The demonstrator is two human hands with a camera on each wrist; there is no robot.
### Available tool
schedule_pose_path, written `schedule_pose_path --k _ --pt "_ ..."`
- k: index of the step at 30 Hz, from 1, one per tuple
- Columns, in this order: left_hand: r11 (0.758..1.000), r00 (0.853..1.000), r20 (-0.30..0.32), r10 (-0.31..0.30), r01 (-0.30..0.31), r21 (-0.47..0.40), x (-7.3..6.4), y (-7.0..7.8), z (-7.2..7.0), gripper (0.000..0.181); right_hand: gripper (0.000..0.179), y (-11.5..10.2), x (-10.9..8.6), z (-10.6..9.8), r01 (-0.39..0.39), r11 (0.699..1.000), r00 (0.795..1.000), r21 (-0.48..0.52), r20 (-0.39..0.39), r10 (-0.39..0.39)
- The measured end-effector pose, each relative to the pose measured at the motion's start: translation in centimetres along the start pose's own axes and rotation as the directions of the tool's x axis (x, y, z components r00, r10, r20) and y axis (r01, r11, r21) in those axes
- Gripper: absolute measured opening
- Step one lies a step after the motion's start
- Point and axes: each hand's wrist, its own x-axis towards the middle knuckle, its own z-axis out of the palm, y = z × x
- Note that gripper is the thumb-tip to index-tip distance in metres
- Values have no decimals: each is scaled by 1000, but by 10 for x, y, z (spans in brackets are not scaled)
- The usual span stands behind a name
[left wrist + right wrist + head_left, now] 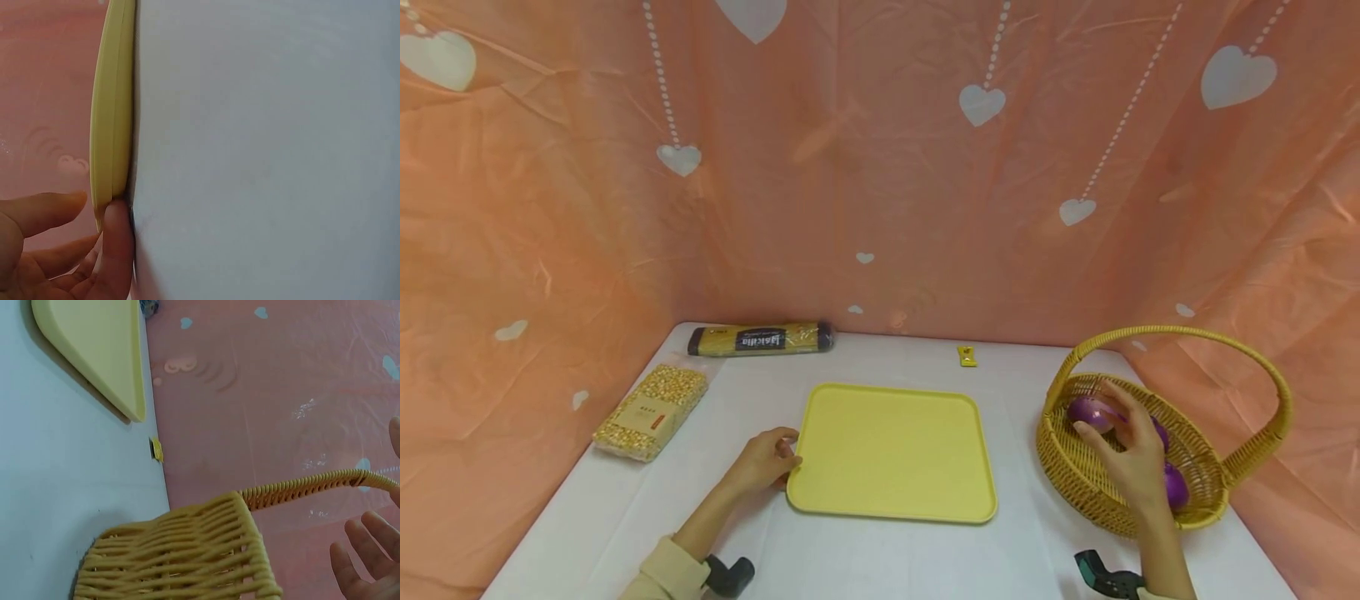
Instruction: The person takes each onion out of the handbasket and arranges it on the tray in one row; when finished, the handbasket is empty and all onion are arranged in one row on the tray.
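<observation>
At the left edge of a yellow rectangular tray [891, 454] is my left hand [762, 460]. Its thumb lies over the rim, and a fingertip [117, 225] touches the tray's outer side low down in the left wrist view. My right hand [1131, 454] hovers over a wicker basket [1075, 483], thumb and fingers apart and curved, holding nothing. Just beyond its thumb lies a shiny purple vegetable [1090, 411], like a red onion. More of them, such as one purple piece [1176, 487], lie in the basket, partly hidden by the hand. In the right wrist view, spread fingers [369, 547] show beside the basket handle [306, 490].
A bag of yellow corn kernels [651, 412] lies at the table's left side. Behind the tray are a long packet of spaghetti [760, 339] and a small yellow wrapped item [967, 357]. The basket's tall handle arches over its right part. Pink curtain [880, 167] surrounds the white table.
</observation>
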Motion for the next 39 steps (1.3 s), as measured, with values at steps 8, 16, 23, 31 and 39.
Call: schedule_pose_path --k 8,16,23,31,39 --pt "999 1000 11 8 -8 -52 -1 1 0 41 67 12 3 -7 -70 996 997 -49 -22 69" --pt "997 1000 15 -1 2 -80 -1 1 1 42 66 22 9 -14 -90 993 995 -70 -42 87" --pt "998 1000 10 -24 24 -66 0 1 2 41 64 29 14 -16 -110 991 993 -79 -58 105" --pt "997 1000 17 -23 24 -78 0 -1 2 41 64 35 15 -20 -145 981 989 -131 -53 139" --pt "995 1000 1 -24 24 -100 1 -5 5 41 65 45 13 -29 -224 960 975 -168 -34 222"
